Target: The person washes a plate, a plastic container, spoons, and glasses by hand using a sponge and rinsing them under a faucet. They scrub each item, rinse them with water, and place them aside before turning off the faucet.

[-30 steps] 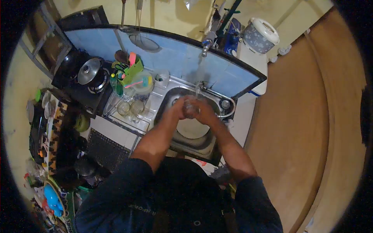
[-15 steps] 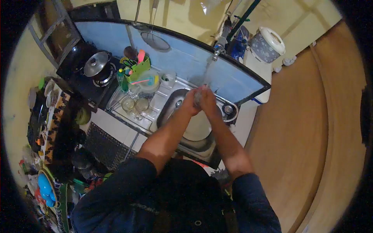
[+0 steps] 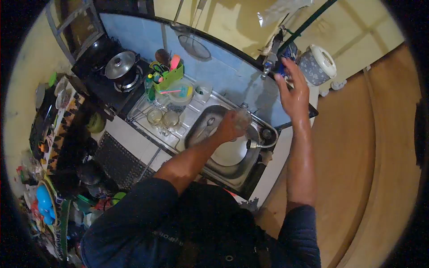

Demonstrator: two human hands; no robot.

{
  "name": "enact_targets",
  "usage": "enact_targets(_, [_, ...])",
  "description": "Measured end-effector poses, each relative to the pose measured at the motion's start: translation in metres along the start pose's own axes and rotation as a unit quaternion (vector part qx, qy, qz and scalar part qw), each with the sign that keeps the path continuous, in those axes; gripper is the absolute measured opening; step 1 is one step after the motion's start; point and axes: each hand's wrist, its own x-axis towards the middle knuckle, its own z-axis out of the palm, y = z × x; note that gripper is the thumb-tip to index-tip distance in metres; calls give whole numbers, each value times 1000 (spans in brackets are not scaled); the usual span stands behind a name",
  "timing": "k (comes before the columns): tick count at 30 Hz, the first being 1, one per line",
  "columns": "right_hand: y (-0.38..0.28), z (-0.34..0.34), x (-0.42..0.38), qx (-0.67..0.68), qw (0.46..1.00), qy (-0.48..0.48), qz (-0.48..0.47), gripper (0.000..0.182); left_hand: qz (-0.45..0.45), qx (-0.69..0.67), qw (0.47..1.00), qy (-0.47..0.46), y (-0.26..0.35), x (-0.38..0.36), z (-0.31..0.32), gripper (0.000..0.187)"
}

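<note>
Head view: left hand (image 3: pixel 229 127) clasps glass (image 3: pixel 243 119) over sink (image 3: pixel 234 173), might slip if wet; right hand (image 3: pixel 296 94) empty, fingers spread, near tap (image 3: pixel 267 69).

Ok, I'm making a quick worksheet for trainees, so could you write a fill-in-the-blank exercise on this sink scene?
1. The left hand holds a clear cup, while the right hand holds ____.
2. In colour, the utensil holder is ____.
3. The wall panel behind the sink is coloured ____.

Missing words: nothing; green; blue.
</note>
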Motion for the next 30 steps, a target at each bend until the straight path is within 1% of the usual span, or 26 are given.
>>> enact_targets(1, [3, -1, 14, -32, 995, -56, -71, 26, 36, -22, 999, -2, -8, -1, 3, 76])
enact_targets(2, [7, -2, 23, -64, 981, -112, -142, 25, 37, -21, 999, -5, -15, -1, 4, 76])
enact_targets(3, [12, 0, 29, -34, 980, -167, -102, 22, 53, -9, 999, -3, -18, 1, 2, 77])
enact_targets(4, [15, 0, 32, -34, 980, -167, -104, 22, 69, 4, 998, 2, -21, 4, -1, 79])
enact_targets(6, [16, 2, 37, -20, 968, -249, -35, 21, 86, 23, 996, 17, -25, 6, -10, 76])
enact_targets(7, [15, 4, 39, -19, 967, -250, -35, 21, 102, 41, 993, 30, -26, 6, -14, 74])
enact_targets(8, [14, 5, 40, -40, 967, -250, -42, 19, 101, 40, 994, 30, -27, 8, -19, 74])
enact_targets(10, [16, 5, 40, -66, 966, -247, -43, 18, 135, 43, 990, 22, -30, 13, -23, 71])
enact_targets(14, [24, 10, 44, -71, 965, -247, -54, 17, 118, 56, 991, 6, -11, 7, -28, 77])
enact_targets(16, [24, 10, 44, -80, 964, -246, -52, 17, 119, -10, 993, -19, -9, 7, -21, 76])
enact_targets(17, [25, 11, 43, -70, 967, -242, -47, 17, 120, -11, 992, -23, -8, 7, -17, 76])
enact_targets(19, [26, 11, 42, -62, 969, -236, -39, 17, 150, 44, 988, 13, -8, 9, -10, 74])
enact_targets(20, [26, 12, 42, -55, 968, -243, -24, 20, 151, 44, 987, 9, -8, 10, -7, 74])
enact_targets(22, [26, 13, 42, -49, 968, -247, -5, 22, 106, 44, 993, -2, -1, 14, -6, 73])
enact_targets(23, [26, 14, 42, -56, 969, -239, -28, 21, 107, 45, 993, -7, 2, 14, -5, 73])
enact_targets(24, [27, 15, 41, -63, 969, -232, -50, 20, 90, 43, 995, -3, 9, 13, -6, 72])
enact_targets(25, [27, 17, 40, -64, 970, -230, -47, 20, 71, 41, 997, 2, 14, 12, -7, 71])
enact_targets(26, [27, 19, 40, -91, 969, -224, -48, 19, 71, 41, 997, 0, 16, 12, -7, 71])
enact_targets(27, [28, 21, 40, -118, 967, -219, -51, 19, 92, 39, 995, 1, 15, 13, -7, 71])
enact_targets(28, [29, 23, 38, -115, 968, -219, -52, 19, 113, 37, 993, 4, 14, 14, -8, 70])
enact_targets(30, [27, 35, 33, -202, 969, -139, -43, 17, 122, 49, 991, 2, 12, 13, -12, 70])
